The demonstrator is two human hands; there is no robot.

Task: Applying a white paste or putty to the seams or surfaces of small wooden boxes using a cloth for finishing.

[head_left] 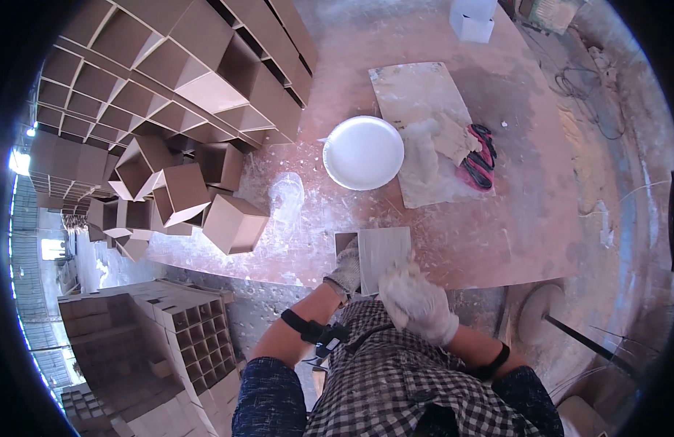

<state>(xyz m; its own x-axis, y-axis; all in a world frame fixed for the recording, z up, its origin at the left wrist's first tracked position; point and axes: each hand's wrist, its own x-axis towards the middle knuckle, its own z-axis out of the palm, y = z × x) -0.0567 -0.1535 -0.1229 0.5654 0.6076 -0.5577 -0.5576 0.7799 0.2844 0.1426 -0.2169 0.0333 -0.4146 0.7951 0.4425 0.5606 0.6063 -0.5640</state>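
A small open box [384, 251] with a pale greyish face stands at the near edge of the table, right in front of me. My left hand [345, 272], in a knit work glove, grips its left side, and the fingertips reach into the dark opening. At the lower right corner of the box is my right hand [417, 302], in a whitish, dusty glove. Its fingers are curled in and slightly blurred; what they hold, if anything, is hidden. Beyond the box sits a round white bowl or plate [364, 153].
A stained board [417, 87] lies behind the bowl, bearing crumpled material and red-and-black gloves [480, 159]. Several loose brown boxes [235, 223] and tall stacks [206, 65] fill the left. A white container [472, 20] stands far back. More stacked boxes [198, 342] are at lower left.
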